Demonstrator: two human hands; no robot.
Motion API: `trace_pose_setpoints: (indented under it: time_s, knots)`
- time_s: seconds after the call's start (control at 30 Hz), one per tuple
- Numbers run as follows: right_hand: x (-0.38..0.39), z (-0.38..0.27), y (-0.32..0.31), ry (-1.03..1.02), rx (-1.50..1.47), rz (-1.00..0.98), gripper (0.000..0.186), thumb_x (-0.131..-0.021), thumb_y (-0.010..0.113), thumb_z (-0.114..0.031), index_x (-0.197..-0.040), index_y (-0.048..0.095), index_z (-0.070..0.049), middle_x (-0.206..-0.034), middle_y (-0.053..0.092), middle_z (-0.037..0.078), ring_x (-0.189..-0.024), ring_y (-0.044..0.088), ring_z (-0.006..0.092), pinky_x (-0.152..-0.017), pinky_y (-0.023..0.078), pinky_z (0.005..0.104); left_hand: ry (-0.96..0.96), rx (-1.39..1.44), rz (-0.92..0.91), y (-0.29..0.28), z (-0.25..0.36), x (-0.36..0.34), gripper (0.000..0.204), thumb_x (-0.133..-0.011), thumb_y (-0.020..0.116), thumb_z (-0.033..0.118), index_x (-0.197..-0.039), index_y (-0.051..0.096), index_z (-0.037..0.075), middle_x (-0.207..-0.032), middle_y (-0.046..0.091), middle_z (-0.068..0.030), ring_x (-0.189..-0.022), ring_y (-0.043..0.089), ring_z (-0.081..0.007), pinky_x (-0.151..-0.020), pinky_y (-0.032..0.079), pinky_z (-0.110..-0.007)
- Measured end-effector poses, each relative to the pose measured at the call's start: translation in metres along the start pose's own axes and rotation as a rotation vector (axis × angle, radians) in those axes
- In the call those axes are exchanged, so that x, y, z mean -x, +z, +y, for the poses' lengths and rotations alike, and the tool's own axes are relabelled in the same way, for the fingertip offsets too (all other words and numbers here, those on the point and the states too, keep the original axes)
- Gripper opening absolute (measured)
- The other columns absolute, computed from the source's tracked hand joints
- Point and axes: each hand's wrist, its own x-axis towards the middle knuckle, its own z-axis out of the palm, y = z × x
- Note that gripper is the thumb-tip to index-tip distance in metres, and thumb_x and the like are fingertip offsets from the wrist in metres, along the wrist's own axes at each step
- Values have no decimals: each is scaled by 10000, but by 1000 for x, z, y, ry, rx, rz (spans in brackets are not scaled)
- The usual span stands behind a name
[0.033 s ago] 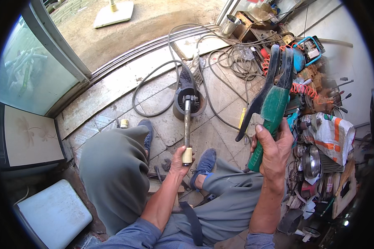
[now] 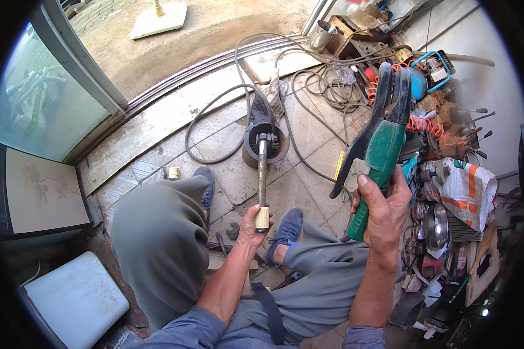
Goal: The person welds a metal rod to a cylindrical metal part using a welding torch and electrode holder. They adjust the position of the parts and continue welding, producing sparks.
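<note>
My left hand point(image 2: 251, 228) is closed round the near end of a metal bar point(image 2: 262, 174), by a cream ribbed sleeve point(image 2: 262, 219). The bar's far end, with a nut-like head, rests at the mouth of a thick dark metal ring point(image 2: 250, 154) on the floor. What lies deeper inside the ring is too dark to make out. In my right hand point(image 2: 384, 212) I grip a welding electrode holder point(image 2: 384, 148) by its green handle, its black jaws pointing up and away. The electrode holder is raised well off the floor, right of the bar.
Black cable point(image 2: 206, 160) loops over the tiles behind the ring. Clutter fills the right wall: a white-and-orange sack point(image 2: 468, 192), a blue-framed machine point(image 2: 434, 72), a metal cup point(image 2: 322, 36). A white stool-like box point(image 2: 78, 299) stands at lower left. Loose tools point(image 2: 221, 244) lie between my feet.
</note>
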Motion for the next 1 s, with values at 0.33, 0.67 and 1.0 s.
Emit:
trace_pose_setpoints:
  time_s: [0.33, 0.67, 1.0]
  knots:
    - [0, 2, -3, 0, 3, -14, 297, -917, 737, -116, -1112, 548, 5, -844, 618, 51, -604, 572, 86, -521, 495, 266, -79, 111, -58, 11, -6, 13, 352, -883, 743, 319, -1118, 671, 69, -997, 693, -34, -838, 676, -214, -655, 585, -329]
    - [1, 4, -3, 19, 12, -10, 311, -911, 748, -125, -1116, 548, -2, -833, 619, 48, -606, 576, 87, -523, 496, 262, -72, 92, -48, 10, -3, 6, 362, -888, 745, 326, -1134, 659, 74, -1025, 692, -31, -852, 674, -210, -666, 591, -332]
    - [0, 4, -2, 19, 49, -15, 320, -914, 750, -150, -1117, 556, 2, -822, 623, 47, -605, 582, 92, -529, 506, 267, -50, 39, -50, 15, -2, 3, 362, -899, 753, 339, -1133, 650, 83, -1038, 700, -54, -846, 689, -205, -680, 603, -343]
